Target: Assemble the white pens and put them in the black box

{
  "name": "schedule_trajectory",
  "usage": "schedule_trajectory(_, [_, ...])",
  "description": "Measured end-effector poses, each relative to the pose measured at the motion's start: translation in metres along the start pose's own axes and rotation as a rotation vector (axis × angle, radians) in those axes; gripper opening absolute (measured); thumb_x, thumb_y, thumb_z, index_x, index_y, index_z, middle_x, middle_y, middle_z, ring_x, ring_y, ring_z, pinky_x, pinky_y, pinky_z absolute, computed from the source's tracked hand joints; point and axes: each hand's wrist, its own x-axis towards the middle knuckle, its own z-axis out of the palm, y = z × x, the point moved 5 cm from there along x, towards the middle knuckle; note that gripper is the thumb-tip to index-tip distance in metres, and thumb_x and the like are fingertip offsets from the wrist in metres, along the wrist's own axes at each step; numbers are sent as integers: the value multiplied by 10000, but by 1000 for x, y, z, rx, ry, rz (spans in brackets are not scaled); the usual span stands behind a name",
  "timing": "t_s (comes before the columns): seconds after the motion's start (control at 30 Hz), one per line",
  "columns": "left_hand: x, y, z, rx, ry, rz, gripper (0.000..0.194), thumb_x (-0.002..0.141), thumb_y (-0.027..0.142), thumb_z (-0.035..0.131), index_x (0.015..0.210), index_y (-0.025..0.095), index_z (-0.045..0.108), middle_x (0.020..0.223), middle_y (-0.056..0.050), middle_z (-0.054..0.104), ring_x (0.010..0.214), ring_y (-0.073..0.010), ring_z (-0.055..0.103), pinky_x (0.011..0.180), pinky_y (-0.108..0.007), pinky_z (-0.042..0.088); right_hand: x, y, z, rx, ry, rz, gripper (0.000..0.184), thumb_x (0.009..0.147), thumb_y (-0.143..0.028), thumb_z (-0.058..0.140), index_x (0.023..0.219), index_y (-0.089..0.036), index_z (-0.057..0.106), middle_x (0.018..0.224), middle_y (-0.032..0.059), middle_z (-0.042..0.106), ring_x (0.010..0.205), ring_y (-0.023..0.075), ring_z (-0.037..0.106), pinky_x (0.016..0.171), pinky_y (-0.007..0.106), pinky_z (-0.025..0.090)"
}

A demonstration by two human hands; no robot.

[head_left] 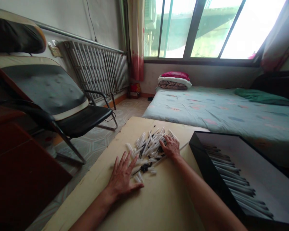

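A loose heap of white pen barrels with black parts (149, 146) lies on a tan board (159, 199). My left hand (122, 176) rests flat on the board at the heap's near left edge, fingers spread and holding nothing. My right hand (170, 147) lies on the right side of the heap, palm down, fingers curled over the pens; what, if anything, they grip is hidden. To the right sits a black tray (199, 150) with several assembled pens (236, 183) laid in a row.
A black folding chair (69, 112) stands on the tiled floor to the left, before a radiator (98, 69). A bed with a green sheet (219, 109) runs behind the board under the window. A dark red cabinet (19, 166) is at near left.
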Motion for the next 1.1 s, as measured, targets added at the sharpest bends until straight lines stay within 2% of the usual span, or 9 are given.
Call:
schedule_trajectory(0.2, [9,-7,3,-8,-21,-69,946,616,735,487,1404,275,234,1459,-158,270,1325,-377,194,1012,-584,147,-13,-1,-1,-56,-34,56,417,861,-496,419,1135,-218,563,1213,91,525,1112,247,436,916,381,263])
schedule_trajectory(0.4, [16,-10,9,-21,-78,-68,945,619,751,462,1407,295,211,1446,-138,309,1312,-351,251,1018,-561,160,-33,-7,-11,-86,-18,72,358,843,-491,448,1084,-259,576,1156,60,535,1072,240,441,883,365,287])
schedule_trajectory(0.57, [21,-12,14,-37,-121,-6,936,638,748,441,1415,292,185,1465,-124,273,1318,-312,263,1044,-515,157,-53,-14,-19,-89,-9,65,330,843,-481,454,1049,-262,591,1113,53,548,1056,230,442,874,350,289])
schedule_trajectory(0.8, [32,-12,13,-95,-168,135,904,657,719,466,1408,278,222,1464,-106,282,1320,-304,261,1062,-489,158,-83,-27,-28,-90,17,71,314,855,-440,455,1071,-254,585,1179,64,528,1082,228,435,913,349,268])
schedule_trajectory(0.97, [45,-10,14,-159,-183,221,802,709,661,477,1386,277,286,1451,-101,311,1315,-301,273,1061,-491,175,-103,-42,-32,-105,42,125,317,868,-420,436,1076,-232,584,1209,91,520,1095,237,436,936,370,255])
schedule_trajectory(1.1, [51,-10,16,-193,-188,283,668,795,585,423,1379,286,302,1446,-91,326,1315,-281,282,1061,-480,189,-115,-54,-32,-117,61,183,323,864,-394,444,1097,-215,578,1216,110,520,1112,254,428,961,404,237])
